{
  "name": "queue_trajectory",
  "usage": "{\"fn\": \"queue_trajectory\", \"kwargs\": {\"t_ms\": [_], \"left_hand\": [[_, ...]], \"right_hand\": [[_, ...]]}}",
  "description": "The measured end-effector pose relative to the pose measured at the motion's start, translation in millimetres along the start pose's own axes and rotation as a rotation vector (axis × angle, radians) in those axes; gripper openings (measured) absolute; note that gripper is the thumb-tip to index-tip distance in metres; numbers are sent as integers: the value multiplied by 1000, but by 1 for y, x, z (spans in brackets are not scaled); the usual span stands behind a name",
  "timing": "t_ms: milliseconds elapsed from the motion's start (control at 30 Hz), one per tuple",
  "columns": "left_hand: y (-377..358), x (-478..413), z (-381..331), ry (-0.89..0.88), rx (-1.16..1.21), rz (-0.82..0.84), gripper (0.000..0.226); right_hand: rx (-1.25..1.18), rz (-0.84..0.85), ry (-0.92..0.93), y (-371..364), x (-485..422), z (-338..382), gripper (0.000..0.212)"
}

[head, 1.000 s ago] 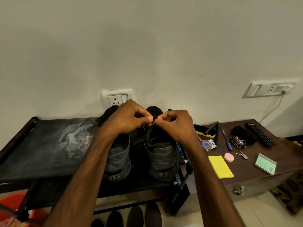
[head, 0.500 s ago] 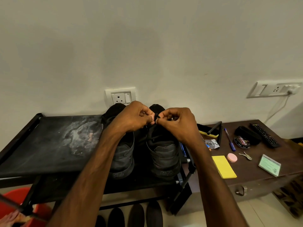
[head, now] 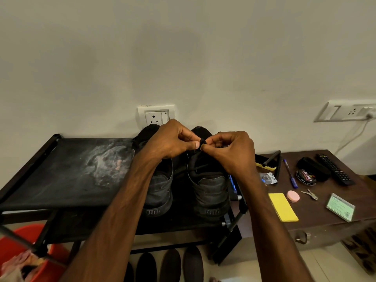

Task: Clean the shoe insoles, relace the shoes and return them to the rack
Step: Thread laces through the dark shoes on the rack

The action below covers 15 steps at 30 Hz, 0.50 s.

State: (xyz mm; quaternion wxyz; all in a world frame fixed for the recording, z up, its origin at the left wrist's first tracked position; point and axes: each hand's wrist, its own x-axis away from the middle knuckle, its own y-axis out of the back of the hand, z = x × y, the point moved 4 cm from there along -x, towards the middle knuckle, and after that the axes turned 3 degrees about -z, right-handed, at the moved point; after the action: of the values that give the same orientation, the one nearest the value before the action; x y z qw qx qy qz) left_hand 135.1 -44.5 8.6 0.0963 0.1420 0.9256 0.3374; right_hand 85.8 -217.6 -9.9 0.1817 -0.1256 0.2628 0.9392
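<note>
Hands (head: 173,142) (head: 232,152) pinching lace (head: 202,141) (black), above shoe (head: 209,190)

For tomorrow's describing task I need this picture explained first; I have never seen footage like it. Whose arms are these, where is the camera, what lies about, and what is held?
No machine here: the camera is worn on a person's head and looks forward and down, so both arms are the wearer's own. The left hand and right hand meet above the right-side shoe and pinch a black lace between them. That shoe and the left-side shoe stand, heels toward the camera, on a black rack. Beside it a brown table carries a brush, pen, polish tin, remote, keys and yellow pad.
</note>
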Motion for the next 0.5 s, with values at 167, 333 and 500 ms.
{"fn": "queue_trajectory", "kwargs": {"t_ms": [167, 333, 500], "left_hand": [[-2, 0, -1, -64, -25, -15, 12], [0, 3, -8, -163, -113, -52, 7], [-2, 6, -18, -247, -175, -135, 12]], "right_hand": [[-3, -18, -17, 0, 1, 1, 8], [10, 4, -25, 2, 0, 2, 8], [35, 9, -30, 4, 0, 3, 8]]}}
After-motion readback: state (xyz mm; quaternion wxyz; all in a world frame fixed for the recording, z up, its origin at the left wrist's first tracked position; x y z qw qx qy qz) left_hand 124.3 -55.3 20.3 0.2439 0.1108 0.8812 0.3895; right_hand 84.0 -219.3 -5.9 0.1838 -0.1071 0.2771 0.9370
